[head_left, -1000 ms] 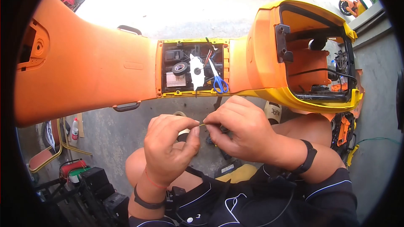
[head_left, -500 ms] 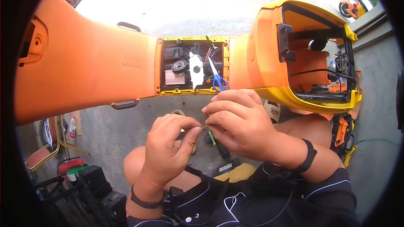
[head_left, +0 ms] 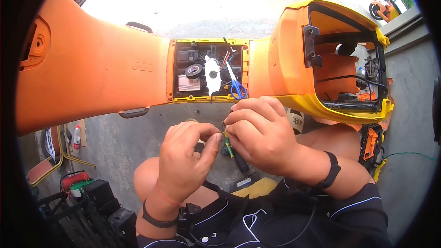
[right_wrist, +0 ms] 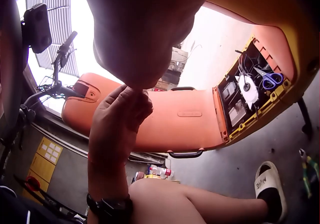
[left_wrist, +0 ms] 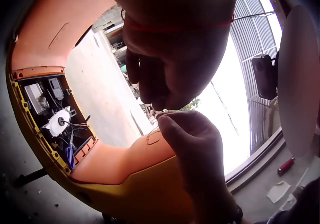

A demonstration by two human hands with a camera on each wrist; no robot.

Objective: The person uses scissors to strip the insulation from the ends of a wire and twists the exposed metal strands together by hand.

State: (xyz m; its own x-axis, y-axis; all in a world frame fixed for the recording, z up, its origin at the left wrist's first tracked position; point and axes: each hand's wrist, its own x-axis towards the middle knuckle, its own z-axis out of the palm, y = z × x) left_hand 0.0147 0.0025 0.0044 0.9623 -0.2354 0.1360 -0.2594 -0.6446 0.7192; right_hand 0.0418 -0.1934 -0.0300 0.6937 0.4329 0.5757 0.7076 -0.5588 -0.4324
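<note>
Between my two hands, in the head view, runs a short, thin yellowish wire (head_left: 223, 132). My left hand (head_left: 186, 151) pinches one end between thumb and forefinger. The right hand (head_left: 264, 133) pinches the other end, its remaining fingers bent; its thumb tip is mostly hidden. Both hands are above my lap, just on the near side of an open compartment (head_left: 171, 93) in an orange scooter body (head_left: 105, 64). In that compartment are blue-handled scissors (head_left: 238, 90), a roll of black tape (head_left: 194, 70), a torn white piece (head_left: 212, 80) with a dark round centre, and loose wires.
Green-handled pliers (right_wrist: 307, 176) lie on the concrete floor below the hands. The yellow-edged front shell (head_left: 275, 55) rises at right. Black boxes (head_left: 103, 197), a bottle (head_left: 76, 137) and a chair frame (head_left: 46, 167) stand at lower left.
The right hand has turned slightly, its fingers bunching more over the wire. The left hand stays nearly in place. Green pliers on the floor now show between the hands.
</note>
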